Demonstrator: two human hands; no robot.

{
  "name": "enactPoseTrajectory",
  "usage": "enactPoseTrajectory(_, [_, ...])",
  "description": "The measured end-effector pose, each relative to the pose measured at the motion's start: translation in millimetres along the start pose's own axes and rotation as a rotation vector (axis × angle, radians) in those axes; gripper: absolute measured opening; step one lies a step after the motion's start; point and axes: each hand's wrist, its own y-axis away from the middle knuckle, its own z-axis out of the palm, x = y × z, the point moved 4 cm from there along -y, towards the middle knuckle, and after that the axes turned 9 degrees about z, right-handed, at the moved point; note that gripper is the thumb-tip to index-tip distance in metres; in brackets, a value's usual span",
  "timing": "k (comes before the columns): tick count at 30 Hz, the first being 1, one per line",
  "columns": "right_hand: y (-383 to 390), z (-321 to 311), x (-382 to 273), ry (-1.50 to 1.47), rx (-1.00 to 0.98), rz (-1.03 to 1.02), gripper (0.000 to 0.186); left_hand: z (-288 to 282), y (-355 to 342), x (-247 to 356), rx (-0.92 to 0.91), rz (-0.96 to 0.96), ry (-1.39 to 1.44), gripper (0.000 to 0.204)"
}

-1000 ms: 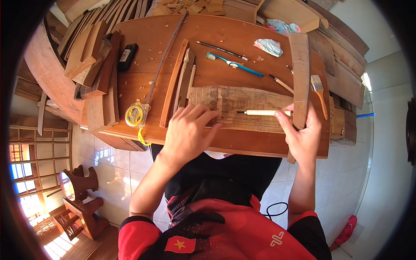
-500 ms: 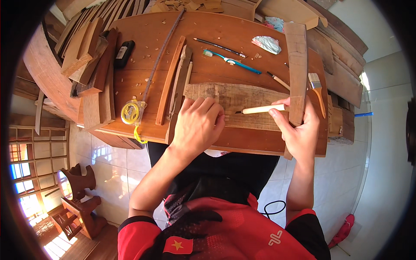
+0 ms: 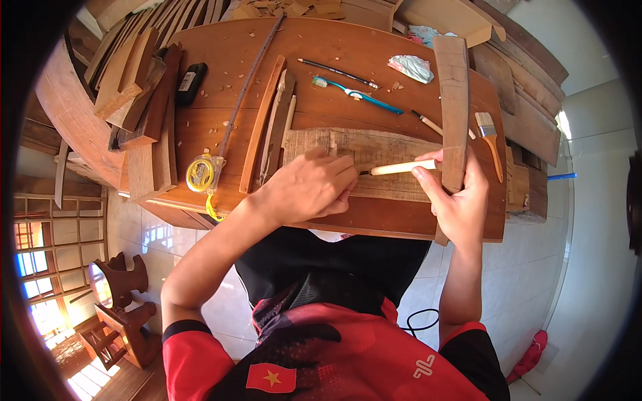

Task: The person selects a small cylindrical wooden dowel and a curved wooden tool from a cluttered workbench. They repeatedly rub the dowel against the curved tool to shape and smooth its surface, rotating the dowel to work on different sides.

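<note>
My left hand [image 3: 309, 186] lies over the left part of a rough brown board [image 3: 394, 146] on the table. Its fingers are curled together beside the tip of a carving chisel; what they hold, if anything, is hidden. The carving chisel [image 3: 401, 167] has a pale wooden handle and a dark blade, and points left. My right hand [image 3: 463, 204] closes round the lower part of a long wooden bar [image 3: 453, 100], with the thumb against the chisel's handle end. The bar crosses over the board's right end.
Beyond the board lie a toothbrush [image 3: 361, 95], a pencil [image 3: 338, 72], another carving tool [image 3: 428, 123] and a crumpled white wad [image 3: 410, 68]. A paintbrush [image 3: 490, 137] lies at right. Left are narrow strips [image 3: 263, 127], a tape measure [image 3: 204, 172], a black case [image 3: 192, 83] and stacked wood [image 3: 127, 93].
My left hand has moved a little right and nearer to me, up to the chisel's tip. My right hand, the bar and the chisel have shifted slightly left.
</note>
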Motion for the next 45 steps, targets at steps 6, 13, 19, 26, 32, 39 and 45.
enactPoseTrajectory(6, [0, -2, 0, -0.055, -0.030, -0.012, 0.024, -75, 26, -42, 0.308, -0.622, -0.010, 0.015])
enactPoseTrajectory(13, [-1, 13, 2, -0.052, -0.085, -0.014, 0.023, -66, 36, -34, 0.304, -0.518, -0.225, 0.024])
enactPoseTrajectory(19, [-1, 19, -2, -0.028, -0.095, -0.032, 0.023, -39, 23, -12, 0.272, -0.432, -0.043, 0.012])
enactPoseTrajectory(26, [-2, 20, 1, -0.009, -0.107, -0.058, 0.024, -25, 16, -15, 0.270, -0.393, 0.099, 0.012])
enactPoseTrajectory(32, [2, 19, 1, 0.003, -0.107, -0.069, 0.025, -24, 15, -18, 0.238, -0.410, 0.103, 0.012])
enactPoseTrajectory(39, [1, 20, 4, 0.004, -0.106, -0.089, 0.027, -19, 16, -18, 0.230, -0.442, 0.160, 0.012])
enactPoseTrajectory(45, [2, 21, 3, 0.007, -0.108, -0.091, 0.026, -17, 15, -18, 0.243, -0.417, 0.150, 0.011])
